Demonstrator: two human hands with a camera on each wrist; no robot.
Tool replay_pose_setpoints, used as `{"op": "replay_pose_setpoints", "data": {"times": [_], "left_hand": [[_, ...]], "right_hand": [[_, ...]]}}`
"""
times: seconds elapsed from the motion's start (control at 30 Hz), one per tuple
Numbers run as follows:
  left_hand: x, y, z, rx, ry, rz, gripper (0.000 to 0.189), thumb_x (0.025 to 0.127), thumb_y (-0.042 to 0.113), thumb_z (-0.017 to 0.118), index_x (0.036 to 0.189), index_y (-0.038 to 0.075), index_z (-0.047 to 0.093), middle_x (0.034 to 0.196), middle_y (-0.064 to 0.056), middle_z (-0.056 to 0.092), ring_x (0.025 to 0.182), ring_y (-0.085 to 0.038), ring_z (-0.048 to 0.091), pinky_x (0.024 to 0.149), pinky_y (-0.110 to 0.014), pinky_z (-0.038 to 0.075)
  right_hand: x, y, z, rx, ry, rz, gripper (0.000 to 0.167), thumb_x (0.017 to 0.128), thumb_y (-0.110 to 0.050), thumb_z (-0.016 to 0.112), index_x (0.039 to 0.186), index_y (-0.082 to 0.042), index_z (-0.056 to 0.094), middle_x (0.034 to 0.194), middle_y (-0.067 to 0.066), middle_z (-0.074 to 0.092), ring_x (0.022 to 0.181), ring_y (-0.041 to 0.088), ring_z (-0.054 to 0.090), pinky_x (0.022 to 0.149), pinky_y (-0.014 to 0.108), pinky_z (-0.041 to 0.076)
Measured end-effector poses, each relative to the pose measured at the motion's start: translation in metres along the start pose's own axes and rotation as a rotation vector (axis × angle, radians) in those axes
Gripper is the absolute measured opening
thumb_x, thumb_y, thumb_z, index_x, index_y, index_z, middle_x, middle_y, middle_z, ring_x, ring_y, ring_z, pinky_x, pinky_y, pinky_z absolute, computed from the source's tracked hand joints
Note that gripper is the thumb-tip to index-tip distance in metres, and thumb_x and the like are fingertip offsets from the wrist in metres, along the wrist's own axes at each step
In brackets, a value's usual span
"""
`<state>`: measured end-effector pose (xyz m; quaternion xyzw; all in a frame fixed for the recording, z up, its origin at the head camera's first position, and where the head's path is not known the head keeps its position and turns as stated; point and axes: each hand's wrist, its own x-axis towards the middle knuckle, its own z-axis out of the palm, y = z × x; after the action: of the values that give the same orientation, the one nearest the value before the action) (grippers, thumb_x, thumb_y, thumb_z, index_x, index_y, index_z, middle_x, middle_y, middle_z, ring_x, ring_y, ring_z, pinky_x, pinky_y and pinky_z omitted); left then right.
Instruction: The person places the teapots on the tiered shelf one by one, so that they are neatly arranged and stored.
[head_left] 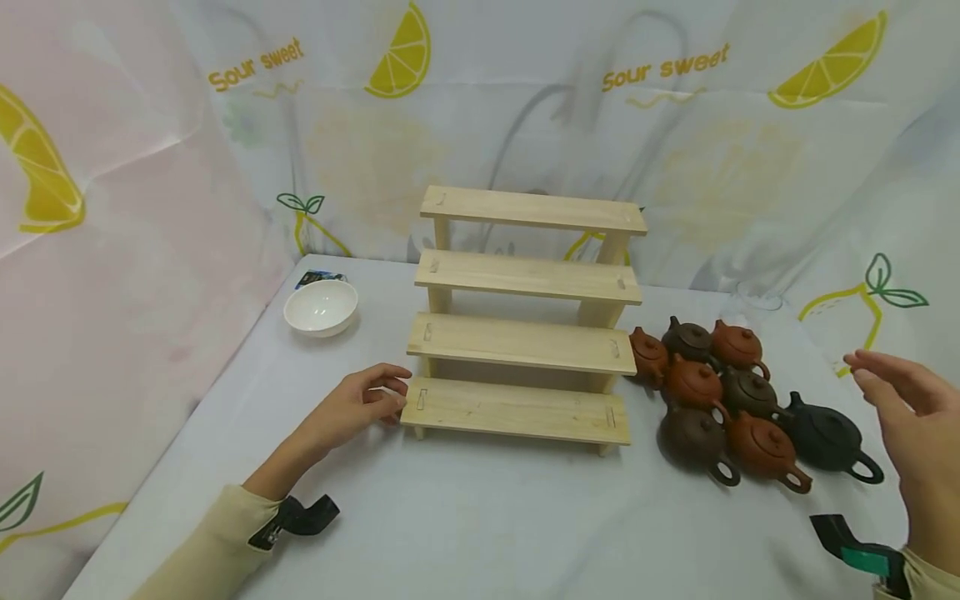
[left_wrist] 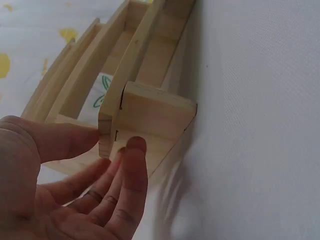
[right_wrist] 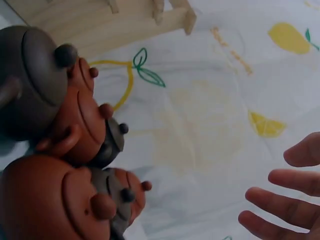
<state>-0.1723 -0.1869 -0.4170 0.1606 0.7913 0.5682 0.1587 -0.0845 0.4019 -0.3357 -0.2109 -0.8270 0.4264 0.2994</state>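
A four-step wooden display stand is in the middle of the table in the head view. My left hand is at the left end of its lowest board, the thumb against the board's end and curled fingers around the edge in the left wrist view. To the stand's right, several clay teapots in reddish brown, dark brown and black sit close together. Over at the far right my right hand is raised beside the black teapot, fingers extended and holding nothing; the right wrist view shows its fingers apart from the teapots.
A white bowl rests at the back left, with a small dark printed packet behind it. Some clear object lies behind the teapots, hard to make out. Lemon-patterned cloth hangs around the table's back and sides.
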Motion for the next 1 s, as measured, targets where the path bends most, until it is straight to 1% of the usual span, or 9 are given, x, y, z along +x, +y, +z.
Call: {"op": "replay_pose_setpoints", "data": {"times": [0.13,0.23,0.37,0.43,0.53,0.67,0.73,0.93,1.0], "left_hand": [[0.000,-0.006,0.003,-0.051,0.022,0.048,0.041,0.099,0.003,0.066,0.139,-0.004,0.057,0.113,-0.020,0.062,0.092,-0.026,0.069,0.077,-0.038,0.059],[-0.001,-0.010,0.006,-0.071,0.041,0.069,0.038,0.099,0.004,0.068,0.136,-0.003,0.061,0.117,-0.019,0.063,0.092,-0.024,0.069,0.078,-0.037,0.059],[-0.002,-0.013,0.008,-0.084,0.067,0.073,0.037,0.097,0.007,0.071,0.132,-0.002,0.064,0.119,-0.017,0.064,0.094,-0.021,0.069,0.079,-0.035,0.058],[-0.003,-0.014,0.009,-0.095,0.073,0.075,0.038,0.097,0.007,0.072,0.133,-0.002,0.064,0.118,-0.017,0.063,0.095,-0.021,0.068,0.080,-0.035,0.058],[-0.004,-0.016,0.009,-0.101,0.090,0.078,0.038,0.096,0.008,0.073,0.133,0.000,0.065,0.120,-0.016,0.063,0.101,-0.022,0.067,0.083,-0.032,0.056],[-0.004,-0.019,0.009,-0.092,0.113,0.140,0.037,0.096,0.006,0.072,0.132,0.001,0.067,0.129,-0.016,0.063,0.112,-0.027,0.064,0.089,-0.029,0.054],[-0.004,-0.021,0.010,-0.089,0.122,0.178,0.037,0.096,0.003,0.072,0.132,0.000,0.067,0.133,-0.017,0.060,0.116,-0.029,0.063,0.092,-0.028,0.052],[-0.002,-0.024,0.011,-0.100,0.146,0.233,0.036,0.095,0.002,0.073,0.131,-0.002,0.069,0.137,-0.016,0.055,0.120,-0.027,0.059,0.096,-0.028,0.051],[-0.001,-0.024,0.011,-0.109,0.144,0.248,0.036,0.095,0.001,0.073,0.130,-0.003,0.069,0.138,-0.016,0.055,0.121,-0.028,0.058,0.096,-0.029,0.052]], "right_hand": [[-0.005,0.026,-0.002,0.003,0.037,0.118,0.026,0.108,-0.014,0.056,0.123,-0.025,0.073,0.098,-0.031,0.058,0.095,-0.007,0.050,0.092,0.018,0.036],[-0.010,0.042,-0.004,-0.029,0.046,0.217,0.026,0.109,-0.018,0.054,0.123,-0.032,0.071,0.099,-0.033,0.056,0.093,-0.008,0.046,0.091,0.018,0.036],[-0.012,0.056,-0.006,-0.064,0.033,0.311,0.025,0.110,-0.024,0.051,0.124,-0.040,0.066,0.108,-0.033,0.055,0.100,-0.009,0.044,0.102,0.022,0.035],[-0.011,0.062,-0.005,-0.049,0.036,0.356,0.024,0.111,-0.025,0.050,0.118,-0.043,0.064,0.108,-0.033,0.055,0.105,-0.008,0.045,0.108,0.024,0.034],[-0.010,0.070,-0.005,-0.038,0.039,0.398,0.025,0.112,-0.025,0.047,0.116,-0.044,0.062,0.117,-0.030,0.056,0.119,-0.004,0.047,0.115,0.028,0.032],[-0.007,0.078,-0.006,-0.064,0.042,0.434,0.026,0.113,-0.026,0.043,0.114,-0.046,0.059,0.122,-0.028,0.055,0.126,0.001,0.045,0.116,0.031,0.030],[-0.006,0.081,-0.007,-0.084,0.034,0.464,0.025,0.113,-0.027,0.043,0.111,-0.046,0.058,0.117,-0.028,0.054,0.122,0.002,0.045,0.116,0.032,0.029],[-0.006,0.084,-0.009,-0.172,0.012,0.561,0.021,0.112,-0.025,0.042,0.114,-0.018,0.062,0.112,-0.007,0.054,0.094,0.003,0.039,0.109,0.032,0.038],[-0.005,0.086,-0.010,-0.189,-0.002,0.590,0.026,0.111,-0.024,0.042,0.117,-0.006,0.060,0.116,0.007,0.054,0.087,0.003,0.038,0.092,0.023,0.048]]}}
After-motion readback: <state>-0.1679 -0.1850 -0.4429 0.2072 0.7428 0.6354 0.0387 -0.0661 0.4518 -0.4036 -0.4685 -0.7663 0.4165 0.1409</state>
